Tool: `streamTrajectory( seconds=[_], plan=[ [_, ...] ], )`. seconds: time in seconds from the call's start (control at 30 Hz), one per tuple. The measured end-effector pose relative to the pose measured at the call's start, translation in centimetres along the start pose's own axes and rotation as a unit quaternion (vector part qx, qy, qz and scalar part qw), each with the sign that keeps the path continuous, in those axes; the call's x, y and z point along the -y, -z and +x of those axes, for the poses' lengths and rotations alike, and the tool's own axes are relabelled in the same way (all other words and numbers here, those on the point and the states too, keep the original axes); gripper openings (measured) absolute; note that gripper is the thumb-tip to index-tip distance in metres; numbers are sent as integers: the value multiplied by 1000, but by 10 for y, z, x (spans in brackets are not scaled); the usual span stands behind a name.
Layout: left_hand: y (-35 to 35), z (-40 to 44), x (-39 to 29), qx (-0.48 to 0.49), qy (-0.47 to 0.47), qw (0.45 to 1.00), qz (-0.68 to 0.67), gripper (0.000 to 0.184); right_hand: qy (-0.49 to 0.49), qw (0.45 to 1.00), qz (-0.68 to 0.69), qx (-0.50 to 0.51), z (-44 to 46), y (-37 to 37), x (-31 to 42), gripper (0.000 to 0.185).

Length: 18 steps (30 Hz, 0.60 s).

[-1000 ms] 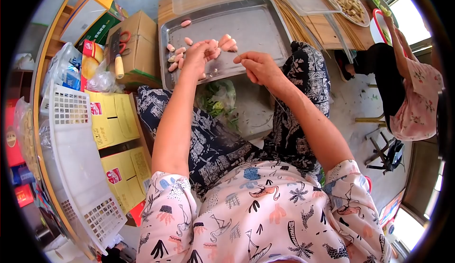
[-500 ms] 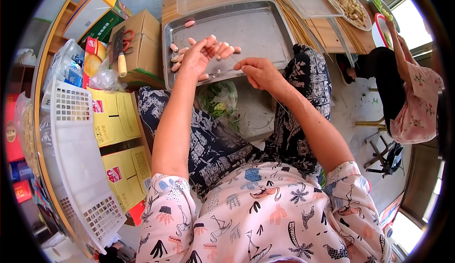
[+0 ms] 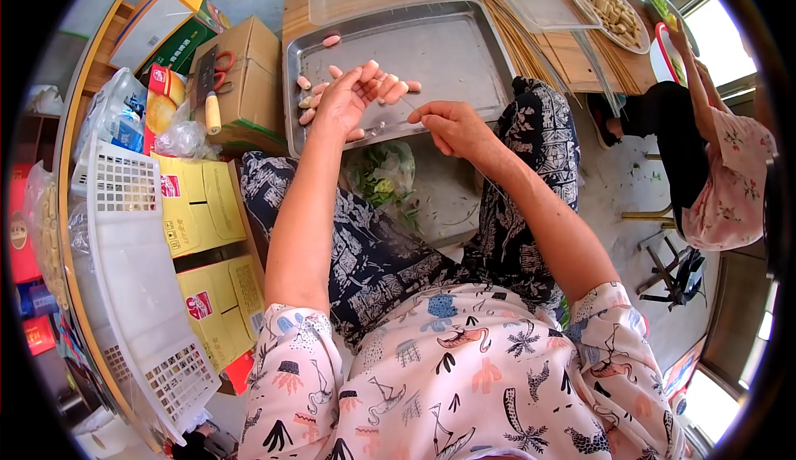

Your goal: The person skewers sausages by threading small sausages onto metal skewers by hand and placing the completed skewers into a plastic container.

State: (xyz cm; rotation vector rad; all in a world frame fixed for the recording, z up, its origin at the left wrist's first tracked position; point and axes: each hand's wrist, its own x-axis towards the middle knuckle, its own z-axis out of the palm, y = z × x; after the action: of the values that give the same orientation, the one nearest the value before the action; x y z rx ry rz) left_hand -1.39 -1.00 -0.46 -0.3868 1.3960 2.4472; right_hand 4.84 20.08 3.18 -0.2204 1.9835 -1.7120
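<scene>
My left hand is palm up over the near left part of a metal tray, its fingers curled round a small pink sausage; the exact grip is partly hidden. To its right, my right hand pinches a thin skewer between thumb and forefinger. The skewer's tip points up and left toward the sausage; whether the two touch is too fine to tell. Several more little sausages lie along the tray's left side, and a single one sits farther back.
Bamboo skewers lie right of the tray, near a plate of cut food. Behind stands a clear container. A cleaver and red scissors rest by a cardboard box. Another person sits at right.
Both of my hands hold nearly the same pose and place. The other person's hand at right has shifted slightly upward.
</scene>
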Motion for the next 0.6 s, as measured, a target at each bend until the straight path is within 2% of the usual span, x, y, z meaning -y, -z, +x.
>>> streamTrajectory(
  seconds=[0.6],
  plan=[
    [-2, -4, -3, 24, 5, 1000, 18, 27, -8, 1000, -17, 3, -2, -1, 3, 26]
  ],
)
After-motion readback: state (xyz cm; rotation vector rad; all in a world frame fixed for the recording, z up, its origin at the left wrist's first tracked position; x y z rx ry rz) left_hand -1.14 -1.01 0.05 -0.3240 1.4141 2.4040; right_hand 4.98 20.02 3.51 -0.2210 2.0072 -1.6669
